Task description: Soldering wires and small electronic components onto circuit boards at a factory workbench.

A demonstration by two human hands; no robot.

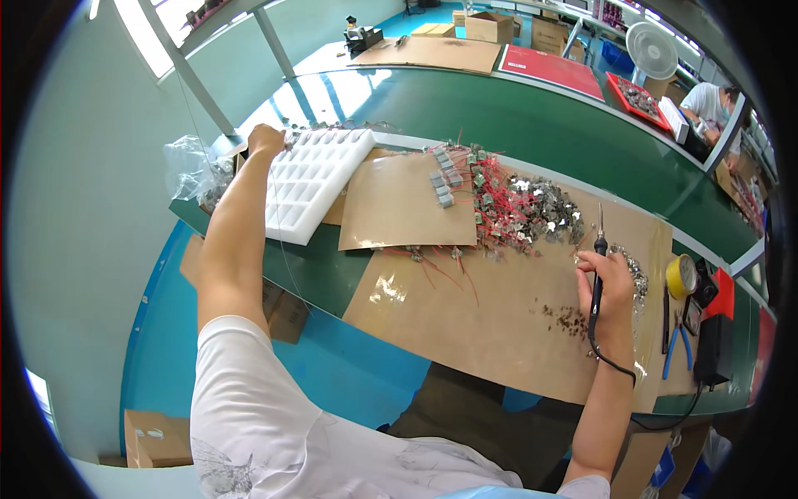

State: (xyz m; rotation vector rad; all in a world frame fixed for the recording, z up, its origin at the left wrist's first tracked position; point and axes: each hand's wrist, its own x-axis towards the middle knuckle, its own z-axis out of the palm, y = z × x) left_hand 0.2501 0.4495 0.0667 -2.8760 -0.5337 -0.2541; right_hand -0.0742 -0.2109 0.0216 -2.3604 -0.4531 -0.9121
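My right hand (608,287) is closed around a soldering iron (599,249) with a black handle, its metal tip pointing up and away from me. My left hand (266,140) reaches far out to the far left corner of a white foam tray (287,218) with rows of compartments. Its fingers are bent together, and whatever they pinch is too small to make out. Beside the tray lies a cardboard sheet (399,204) with several grey block-shaped parts (445,179) at its right edge. Small parts with red wires (495,200) lie heaped next to it.
A pile of loose metal pieces (549,208) adjoins the wired parts; small brown bits (569,320) lie near my right wrist. At right are yellow tape (681,276), blue-handled pliers (677,349) and a black box (713,349). A clear plastic bag (191,166) sits far left. A co-worker (706,108) sits back right.
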